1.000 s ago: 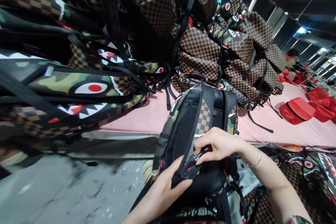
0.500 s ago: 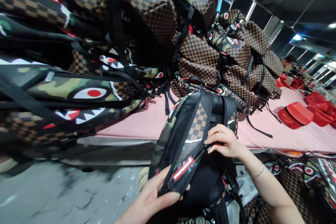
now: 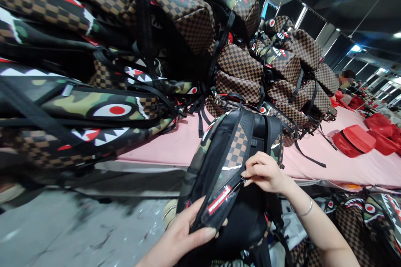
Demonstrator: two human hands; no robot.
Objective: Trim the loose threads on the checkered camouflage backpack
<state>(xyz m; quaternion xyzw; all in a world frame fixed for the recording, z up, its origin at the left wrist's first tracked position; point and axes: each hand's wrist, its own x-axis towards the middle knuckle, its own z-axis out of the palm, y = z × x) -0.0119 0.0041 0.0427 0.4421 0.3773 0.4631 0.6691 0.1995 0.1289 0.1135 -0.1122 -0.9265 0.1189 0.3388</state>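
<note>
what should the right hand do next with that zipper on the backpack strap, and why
Probably draw the zipper pull a little further along its track. The right hand pinches the pull at the upper end of the small pocket on the backpack strap, while the left hand grips the lower end of the strap near the red label, bracing it so the zip can run.

Dim hall, bright lamps, warped edges

Pink table (image 3: 175,144) bears stacked checkered backpacks (image 3: 241,71) and red bags (image 3: 354,139).
</note>
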